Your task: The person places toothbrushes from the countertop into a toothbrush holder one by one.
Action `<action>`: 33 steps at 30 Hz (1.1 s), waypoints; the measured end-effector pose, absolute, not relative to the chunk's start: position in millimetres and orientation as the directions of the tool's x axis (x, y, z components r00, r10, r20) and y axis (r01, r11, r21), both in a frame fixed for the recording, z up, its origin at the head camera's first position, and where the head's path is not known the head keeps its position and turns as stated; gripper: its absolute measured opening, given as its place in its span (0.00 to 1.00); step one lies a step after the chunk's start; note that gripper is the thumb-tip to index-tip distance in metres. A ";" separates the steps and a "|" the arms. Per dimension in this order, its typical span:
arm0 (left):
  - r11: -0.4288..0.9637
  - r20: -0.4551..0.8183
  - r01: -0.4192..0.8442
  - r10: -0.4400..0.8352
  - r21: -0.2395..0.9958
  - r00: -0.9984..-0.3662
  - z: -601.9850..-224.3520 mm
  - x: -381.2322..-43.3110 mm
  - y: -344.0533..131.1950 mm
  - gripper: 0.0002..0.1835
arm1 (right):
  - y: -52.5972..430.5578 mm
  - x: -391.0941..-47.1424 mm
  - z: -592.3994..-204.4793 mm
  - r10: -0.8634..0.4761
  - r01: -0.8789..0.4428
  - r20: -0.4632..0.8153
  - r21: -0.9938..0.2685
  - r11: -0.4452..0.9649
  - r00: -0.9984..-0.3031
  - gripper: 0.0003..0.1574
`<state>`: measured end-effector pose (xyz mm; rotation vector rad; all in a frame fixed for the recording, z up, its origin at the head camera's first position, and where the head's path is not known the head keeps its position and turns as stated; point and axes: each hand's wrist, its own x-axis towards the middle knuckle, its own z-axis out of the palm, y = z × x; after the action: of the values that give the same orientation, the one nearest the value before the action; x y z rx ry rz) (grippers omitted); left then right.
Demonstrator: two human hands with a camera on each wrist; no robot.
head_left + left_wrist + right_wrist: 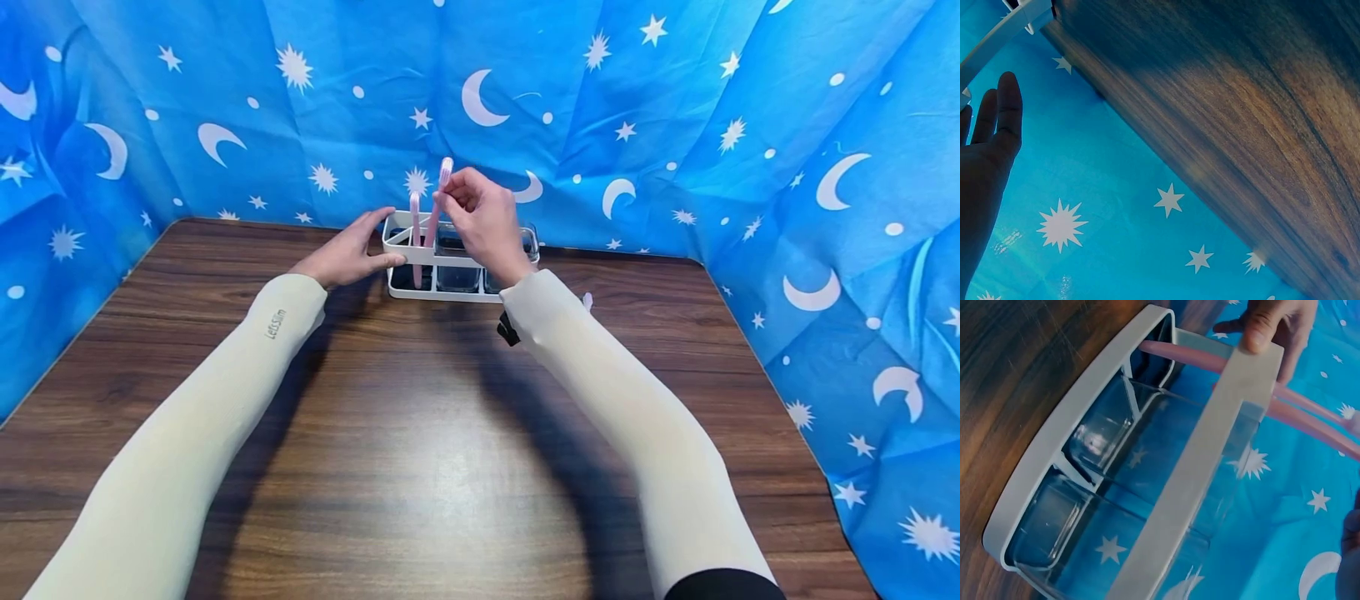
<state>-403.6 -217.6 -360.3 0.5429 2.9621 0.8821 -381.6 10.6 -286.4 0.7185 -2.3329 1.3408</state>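
A white two-tier toothbrush holder (457, 260) with clear cups (459, 278) stands at the back of the table. My left hand (341, 257) grips its left end, the thumb on the front of the upper rail and the fingers behind. With thumb and fingertips my right hand (487, 221) pinches a pink toothbrush (446, 173) just below its head. That toothbrush leans to the right, its lower part inside the left section. Beside it another pink toothbrush (416, 229) stands nearly upright. In the right wrist view both pink handles (1316, 428) pass through the upper rail (1210, 437).
A small whitish item (587, 300) lies right of the holder, partly hidden by my right sleeve. Below my right wrist shows a black piece (508, 329). Behind the wooden table (420, 433) hangs a blue cloth (375, 83) with moons and stars.
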 end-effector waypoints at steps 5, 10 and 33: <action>0.781 0.100 0.323 0.321 0.534 -0.942 -360.8 -403.5 -218.0 0.48 | 3.2 -384.9 -291.6 -0.308 -0.522 0.421 -0.690 0.502 -0.853 0.08; 0.782 0.092 0.319 0.321 0.536 -0.943 -360.4 -402.5 -217.5 0.48 | -0.5 -387.8 -297.6 -0.329 -0.459 0.324 -0.702 0.545 -0.887 0.08; 0.786 0.064 0.301 0.318 0.541 -0.946 -358.9 -401.4 -218.0 0.48 | -6.1 -389.0 -310.2 -0.346 -0.426 0.262 -0.686 0.590 -0.901 0.06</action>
<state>-401.4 -218.0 -358.9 0.5099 2.9399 0.8821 -389.0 -6.1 -310.2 0.6607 -2.7107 1.2100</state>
